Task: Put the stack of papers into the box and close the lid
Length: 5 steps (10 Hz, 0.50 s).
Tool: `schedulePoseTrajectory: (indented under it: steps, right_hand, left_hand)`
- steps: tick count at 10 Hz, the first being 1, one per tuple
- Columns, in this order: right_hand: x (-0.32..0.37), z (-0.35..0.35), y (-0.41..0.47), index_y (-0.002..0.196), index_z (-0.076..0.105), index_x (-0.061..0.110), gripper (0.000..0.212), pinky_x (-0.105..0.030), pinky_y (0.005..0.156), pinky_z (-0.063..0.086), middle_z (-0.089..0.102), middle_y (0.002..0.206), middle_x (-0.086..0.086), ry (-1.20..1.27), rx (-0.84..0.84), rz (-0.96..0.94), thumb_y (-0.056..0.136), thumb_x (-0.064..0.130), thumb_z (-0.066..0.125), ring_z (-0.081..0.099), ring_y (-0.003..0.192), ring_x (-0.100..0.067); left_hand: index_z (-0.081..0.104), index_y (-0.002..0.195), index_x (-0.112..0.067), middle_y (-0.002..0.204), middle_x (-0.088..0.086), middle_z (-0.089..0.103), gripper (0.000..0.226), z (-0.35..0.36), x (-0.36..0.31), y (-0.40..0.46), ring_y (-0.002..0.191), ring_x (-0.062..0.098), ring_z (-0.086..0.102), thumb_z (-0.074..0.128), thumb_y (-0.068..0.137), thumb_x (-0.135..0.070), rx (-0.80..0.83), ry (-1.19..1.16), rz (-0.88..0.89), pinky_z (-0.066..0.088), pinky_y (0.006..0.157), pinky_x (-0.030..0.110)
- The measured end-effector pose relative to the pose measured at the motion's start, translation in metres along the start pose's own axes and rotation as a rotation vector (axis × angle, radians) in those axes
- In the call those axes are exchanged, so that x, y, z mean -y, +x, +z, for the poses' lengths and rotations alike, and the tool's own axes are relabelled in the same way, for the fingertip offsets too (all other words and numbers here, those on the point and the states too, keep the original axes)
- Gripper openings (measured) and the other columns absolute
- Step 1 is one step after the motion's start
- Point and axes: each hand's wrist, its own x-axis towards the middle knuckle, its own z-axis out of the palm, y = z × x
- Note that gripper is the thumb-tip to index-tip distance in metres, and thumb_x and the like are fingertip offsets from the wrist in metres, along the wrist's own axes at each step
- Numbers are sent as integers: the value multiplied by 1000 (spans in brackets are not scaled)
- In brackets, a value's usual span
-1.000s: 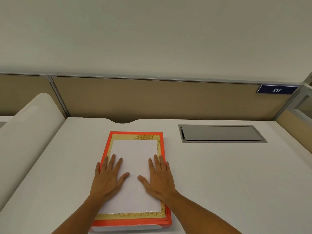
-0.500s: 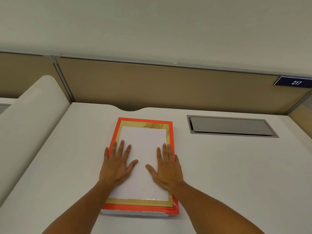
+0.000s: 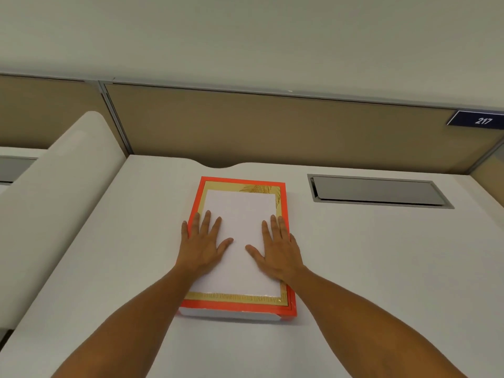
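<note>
A flat orange-red box (image 3: 283, 195) with a gold border lies on the white desk (image 3: 381, 268), its long side running away from me. A white stack of papers (image 3: 240, 211) lies on top of it, inside the gold border. My left hand (image 3: 203, 242) rests flat on the left part of the papers, fingers spread, the outer fingers over the box's left edge. My right hand (image 3: 278, 248) lies flat on the right part, fingers spread. Neither hand grips anything. Whether the box is lidded I cannot tell.
A grey metal cable hatch (image 3: 379, 190) is set into the desk right of the box. A tan partition (image 3: 272, 126) with a blue "217" sign (image 3: 480, 120) stands behind. A white rounded divider (image 3: 54, 192) rises on the left.
The view has shifted, so the box sits higher and further from the frame's bottom edge. Both hands stay flat on the papers in about the same places.
</note>
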Motion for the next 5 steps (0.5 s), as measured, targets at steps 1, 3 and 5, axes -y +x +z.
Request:
schedulePoseTrajectory:
  steps: [1, 3, 5]
  right_hand:
    - [-5, -7, -1, 159, -3, 21, 91, -55, 121, 17, -14, 167, -6, -4, 84, -38, 90, 77, 15, -18, 153, -28]
    - [-17, -24, -19, 159, -4, 21, 85, -56, 118, 24, -16, 167, -3, -61, 240, -120, 95, 69, 25, -18, 153, -28]
    - [-30, -67, -57, 158, -8, 20, 89, -55, 123, 13, -12, 168, -4, 41, 340, -169, 97, 60, 41, -9, 155, -26]
  left_hand:
    - [0, 155, -29, 165, 4, -6, 92, -8, -13, -10, 151, 35, -6, -7, 77, -78, 61, -4, -48, -4, 118, 60]
    - [14, 154, -23, 165, 8, 5, 88, -31, -38, -38, 151, 36, 4, 12, 85, -77, 175, -63, -73, 10, 120, 57]
    - [14, 154, -24, 164, 7, 14, 88, -64, -77, -67, 150, 34, 14, 18, 85, -78, 138, -129, -148, 16, 118, 56]
